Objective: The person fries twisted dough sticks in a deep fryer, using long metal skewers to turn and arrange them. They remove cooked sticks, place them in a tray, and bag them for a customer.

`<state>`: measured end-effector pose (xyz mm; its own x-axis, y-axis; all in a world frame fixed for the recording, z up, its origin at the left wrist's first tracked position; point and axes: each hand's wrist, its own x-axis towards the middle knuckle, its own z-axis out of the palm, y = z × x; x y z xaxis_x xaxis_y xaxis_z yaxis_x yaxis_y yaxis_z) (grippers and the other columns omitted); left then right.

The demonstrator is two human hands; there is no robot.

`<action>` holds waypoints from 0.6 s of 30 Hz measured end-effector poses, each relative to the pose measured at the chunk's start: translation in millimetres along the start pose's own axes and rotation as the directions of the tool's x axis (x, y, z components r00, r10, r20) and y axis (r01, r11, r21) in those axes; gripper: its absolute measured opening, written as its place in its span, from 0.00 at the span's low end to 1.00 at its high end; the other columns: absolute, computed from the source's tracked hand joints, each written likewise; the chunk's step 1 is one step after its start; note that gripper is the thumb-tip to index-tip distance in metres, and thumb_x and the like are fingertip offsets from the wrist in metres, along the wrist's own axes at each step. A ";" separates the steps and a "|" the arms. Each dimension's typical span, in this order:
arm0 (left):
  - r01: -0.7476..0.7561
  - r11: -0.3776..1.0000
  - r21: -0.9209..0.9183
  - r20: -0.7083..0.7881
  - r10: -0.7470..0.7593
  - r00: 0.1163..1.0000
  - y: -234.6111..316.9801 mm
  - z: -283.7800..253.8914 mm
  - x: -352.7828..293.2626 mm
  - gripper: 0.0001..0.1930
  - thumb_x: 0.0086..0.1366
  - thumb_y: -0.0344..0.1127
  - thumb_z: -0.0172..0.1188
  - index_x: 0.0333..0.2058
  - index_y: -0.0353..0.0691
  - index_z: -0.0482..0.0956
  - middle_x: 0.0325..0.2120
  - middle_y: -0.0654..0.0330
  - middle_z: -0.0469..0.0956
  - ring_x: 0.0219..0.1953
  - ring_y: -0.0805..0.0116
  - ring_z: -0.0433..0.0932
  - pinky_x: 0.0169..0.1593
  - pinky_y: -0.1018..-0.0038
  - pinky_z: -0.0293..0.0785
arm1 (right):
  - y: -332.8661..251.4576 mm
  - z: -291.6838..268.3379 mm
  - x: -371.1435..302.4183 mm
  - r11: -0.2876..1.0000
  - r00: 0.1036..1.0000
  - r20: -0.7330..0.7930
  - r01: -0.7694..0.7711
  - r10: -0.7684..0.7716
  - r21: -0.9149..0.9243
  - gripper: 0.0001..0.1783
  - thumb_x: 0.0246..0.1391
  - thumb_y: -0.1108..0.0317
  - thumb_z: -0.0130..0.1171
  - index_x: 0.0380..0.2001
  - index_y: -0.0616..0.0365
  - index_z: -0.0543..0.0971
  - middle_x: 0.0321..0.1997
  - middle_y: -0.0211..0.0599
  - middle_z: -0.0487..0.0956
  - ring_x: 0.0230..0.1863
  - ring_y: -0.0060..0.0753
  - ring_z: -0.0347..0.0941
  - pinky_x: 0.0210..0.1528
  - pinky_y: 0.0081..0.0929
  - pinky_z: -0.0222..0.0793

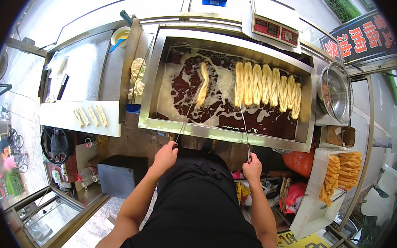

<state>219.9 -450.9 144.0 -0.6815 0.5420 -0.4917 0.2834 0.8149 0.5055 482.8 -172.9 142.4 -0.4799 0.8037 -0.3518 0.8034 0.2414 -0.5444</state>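
A steel frying vat [225, 134] of dark, foaming oil lies ahead of me. My left hand [165, 156] is closed round one thin metal rod [186, 115], whose far end reaches a lone pale dough stick [204, 85] at the left of the oil. In my right hand [252, 167] I grip a second thin metal rod [244, 121]. Its far part meets the left end of a row of pale golden dough sticks [266, 85], which float side by side on the right. Both hands stay outside the near rim.
Left of the vat, raw dough strips [91, 116] lie on a white board [52, 113]. A wire strainer [335, 93] sits at the right, above a white crate [320, 178] with browned fried dough sticks [341, 173]. Behind the vat stands a scale [275, 25].
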 end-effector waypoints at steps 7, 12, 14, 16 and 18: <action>-0.024 0.997 -0.068 -0.082 0.018 0.996 27.0 -24.6 -20.9 0.15 0.65 0.38 0.56 0.49 0.40 0.72 0.36 0.45 0.77 0.40 0.42 0.77 0.44 0.56 0.74 | 3.6 -4.1 3.6 1.000 1.000 -0.007 -0.002 0.002 -0.010 0.21 0.39 0.75 0.52 0.42 0.59 0.77 0.28 0.44 0.77 0.33 0.51 0.75 0.39 0.43 0.71; 0.143 0.959 -0.245 0.123 -0.116 0.986 11.2 -32.0 -22.9 0.15 0.65 0.37 0.54 0.48 0.37 0.73 0.38 0.43 0.78 0.43 0.43 0.77 0.46 0.59 0.73 | 0.4 -8.2 7.6 1.000 1.000 -0.008 0.001 -0.001 -0.025 0.21 0.39 0.75 0.52 0.42 0.58 0.77 0.28 0.44 0.77 0.33 0.51 0.75 0.39 0.43 0.71; 0.133 0.959 -0.249 0.146 -0.099 0.984 13.1 -32.0 -24.2 0.15 0.66 0.37 0.53 0.47 0.36 0.74 0.39 0.42 0.79 0.44 0.43 0.77 0.47 0.59 0.72 | 1.6 -7.8 10.0 1.000 1.000 -0.001 -0.005 0.005 -0.024 0.21 0.39 0.74 0.52 0.42 0.58 0.77 0.28 0.43 0.77 0.33 0.51 0.75 0.39 0.43 0.71; 0.111 0.961 -0.254 0.150 -0.075 0.986 14.4 -30.2 -23.9 0.15 0.66 0.37 0.52 0.47 0.36 0.74 0.38 0.42 0.79 0.44 0.43 0.77 0.47 0.60 0.72 | 2.2 -7.4 12.2 1.000 1.000 -0.003 -0.003 0.002 -0.018 0.22 0.39 0.74 0.52 0.43 0.59 0.77 0.27 0.43 0.76 0.32 0.50 0.75 0.38 0.42 0.71; 0.076 0.963 -0.260 0.135 -0.042 0.990 15.6 -26.6 -21.4 0.15 0.66 0.37 0.52 0.47 0.36 0.74 0.38 0.42 0.80 0.44 0.43 0.78 0.47 0.60 0.73 | 1.8 -6.2 13.7 1.000 1.000 -0.017 0.007 -0.007 -0.008 0.22 0.39 0.75 0.52 0.43 0.60 0.77 0.25 0.42 0.75 0.30 0.49 0.74 0.37 0.40 0.71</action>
<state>221.0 -455.3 181.2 -0.5952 0.5301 -0.6039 0.0456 0.7726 0.6332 479.8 -158.1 141.4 -0.4797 0.8110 -0.3348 0.8026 0.2514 -0.5410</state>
